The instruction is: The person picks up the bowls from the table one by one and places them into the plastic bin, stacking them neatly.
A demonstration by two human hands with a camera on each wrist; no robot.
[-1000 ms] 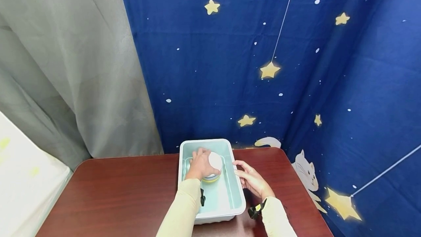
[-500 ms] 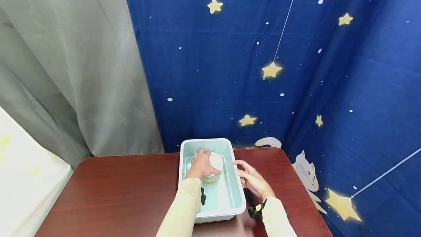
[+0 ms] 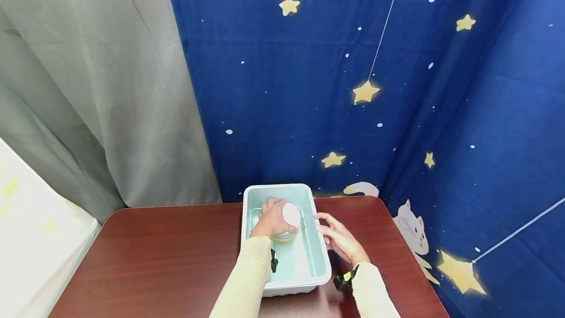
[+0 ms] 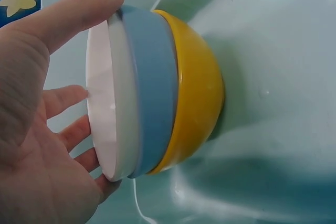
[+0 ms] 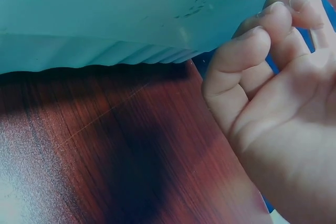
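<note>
My left hand [image 3: 271, 222] reaches into a pale blue-green plastic tub [image 3: 299, 278] and grips a nested stack of three bowls by the rim. Its thumb lies over one side of the rim, with the fingers at the opposite side. A white bowl [image 4: 101, 98] is innermost, then a blue bowl [image 4: 153, 87], and a yellow bowl [image 4: 200, 87] is outermost. The stack is tilted on its side in the left wrist view, close over the tub's floor. At the tub's right rim, my right hand [image 3: 342, 242] holds the edge with its fingertips, the other fingers curled beside the outer wall.
The tub stands on a reddish-brown wooden table [image 3: 176, 254] near its back edge. Behind hang a grey curtain [image 3: 132, 112] and a blue star-patterned curtain [image 3: 300, 102]. A white cloth-like surface [image 3: 39, 239] borders the table at the left.
Both hands keep their holds on the bowls and the tub rim. Only the head view has shifted very slightly.
</note>
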